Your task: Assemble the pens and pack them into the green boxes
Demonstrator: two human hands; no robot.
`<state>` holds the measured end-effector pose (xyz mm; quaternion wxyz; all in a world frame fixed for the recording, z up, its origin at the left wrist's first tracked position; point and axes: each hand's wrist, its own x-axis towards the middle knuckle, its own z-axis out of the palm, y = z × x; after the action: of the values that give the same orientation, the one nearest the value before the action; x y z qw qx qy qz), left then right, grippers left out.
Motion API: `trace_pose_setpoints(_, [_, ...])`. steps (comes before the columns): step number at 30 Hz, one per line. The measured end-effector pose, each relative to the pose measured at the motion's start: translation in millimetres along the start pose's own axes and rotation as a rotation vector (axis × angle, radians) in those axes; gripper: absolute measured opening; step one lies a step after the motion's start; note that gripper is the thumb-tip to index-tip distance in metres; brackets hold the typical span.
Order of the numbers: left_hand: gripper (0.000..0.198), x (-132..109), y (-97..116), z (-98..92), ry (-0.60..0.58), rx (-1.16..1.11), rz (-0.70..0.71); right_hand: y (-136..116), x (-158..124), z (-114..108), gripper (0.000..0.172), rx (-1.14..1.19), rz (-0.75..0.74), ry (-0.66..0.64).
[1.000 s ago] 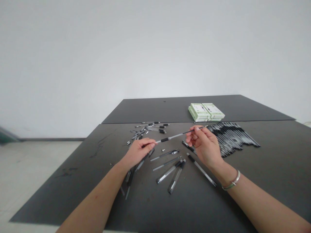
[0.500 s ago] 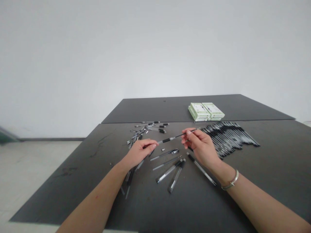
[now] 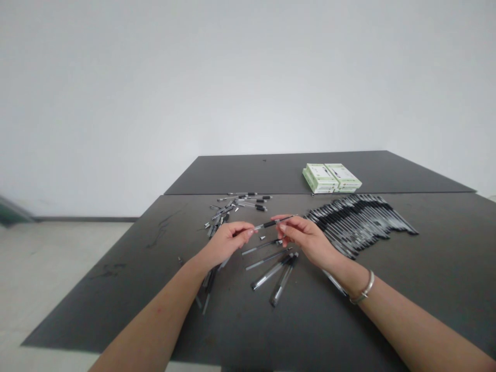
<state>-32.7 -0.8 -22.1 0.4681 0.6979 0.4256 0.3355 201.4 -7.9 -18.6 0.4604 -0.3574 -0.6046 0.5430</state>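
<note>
The right hand (image 3: 304, 235) has travelled in toward the left hand (image 3: 228, 240) since the earlier frames, and much less of the thin dark refill (image 3: 290, 218) now sticks out beyond the pen barrel (image 3: 269, 224); the left hand has hardly shifted. The left thumb and fingers pinch one end of the barrel, while the right fingertips grasp at its other end, around the refill; how firmly they press cannot be told. The barrel is held up between the two hands, slightly tilted, above the dark table (image 3: 127, 289). The step in hand looks like sliding the refill into the barrel, and the next move seems to call for a straight, gentle push, with both parts kept in line. A small silver piece (image 3: 262, 237) lies just below the barrel in view, loose pen parts (image 3: 222, 212) are scattered beyond the left hand, and a row of pens (image 3: 349, 222) lies beyond the right.
</note>
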Motion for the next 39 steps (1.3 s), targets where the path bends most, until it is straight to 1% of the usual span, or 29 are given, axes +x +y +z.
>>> trace_pose_setpoints(2, [0.035,1,-3,-0.3,0.010,-0.025,0.006,0,1,-5,0.018,-0.097,-0.027,0.029])
trace_pose_setpoints(3, [0.035,1,-4,-0.5,0.015,-0.037,0.006,1,2,-9,0.017,-0.191,-0.053,0.053])
trace_pose_setpoints(5, [0.037,2,-4,-0.6,0.028,-0.050,0.003,2,2,-16,0.014,-0.449,-0.125,0.076])
trace_pose_setpoints(6, [0.038,2,-4,-0.6,0.033,-0.051,0.000,3,2,-19,0.013,-0.584,-0.162,0.062])
trace_pose_setpoints(8, [0.039,2,-4,-0.5,0.043,-0.052,-0.006,4,2,-23,0.016,-0.804,-0.215,-0.010])
trace_pose_setpoints(11, [0.039,2,-3,0.0,0.051,-0.056,-0.016,6,1,-26,0.018,-0.968,-0.233,-0.116])
trace_pose_setpoints(14, [0.038,2,-3,0.3,0.052,-0.055,-0.011,9,2,-25,0.015,-1.023,-0.242,-0.168])
trace_pose_setpoints(17, [0.038,2,-3,0.2,0.056,-0.057,-0.007,13,4,-25,0.013,-1.045,-0.239,-0.191])
trace_pose_setpoints(22, [0.039,2,-4,-0.2,0.053,-0.050,-0.016,15,6,-25,0.010,-1.071,-0.208,-0.185])
trace_pose_setpoints(27, [0.039,2,-3,-1.1,0.060,-0.057,-0.008,9,3,-20,0.009,-1.048,-0.211,-0.191])
trace_pose_setpoints(31, [0.039,1,-1,-1.5,0.090,-0.079,-0.016,1,4,-11,0.017,-0.991,-0.201,-0.170])
trace_pose_setpoints(34, [0.041,1,1,-1.6,0.104,-0.094,-0.021,-3,10,0,0.022,-1.009,-0.207,-0.188])
trace_pose_setpoints(39, [0.044,0,3,-2.0,0.118,-0.122,-0.018,4,29,14,0.020,-1.101,-0.197,-0.252])
